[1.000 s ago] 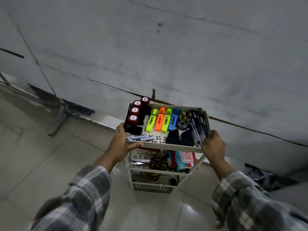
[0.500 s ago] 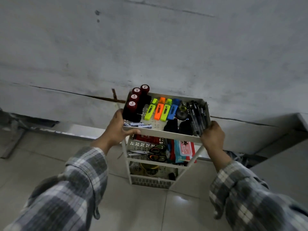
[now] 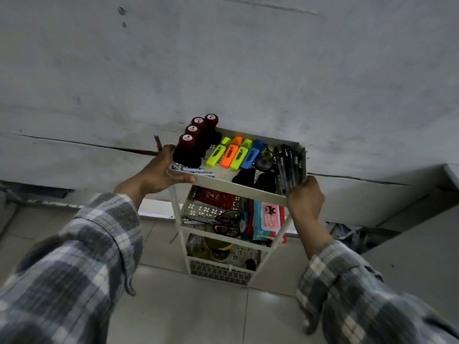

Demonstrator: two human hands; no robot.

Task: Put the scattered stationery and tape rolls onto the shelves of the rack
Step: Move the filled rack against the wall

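Note:
A white three-tier rack (image 3: 238,188) is held off the tiled floor. My left hand (image 3: 159,173) grips the left front corner of its top shelf, thumb along the front rim. My right hand (image 3: 305,198) grips the right front corner. The top shelf carries several red-capped stamps (image 3: 191,139), highlighters (image 3: 233,153) in yellow, orange, green and blue, a tape roll (image 3: 264,162) and a bundle of black pens (image 3: 288,167). On the middle shelf lie scissors (image 3: 226,223), a red packet (image 3: 214,197) and a pink-and-blue pack (image 3: 269,220). A yellowish roll (image 3: 218,247) sits on the bottom shelf.
A grey concrete wall (image 3: 223,70) rises right behind the rack, with a crack along its base. A pale block (image 3: 422,232) stands at the right. Light tiles (image 3: 186,306) cover the floor below.
The rack has moved with both hands along the wall, and the view has turned right. The metal stand at the left has left the view. Both hands keep their hold.

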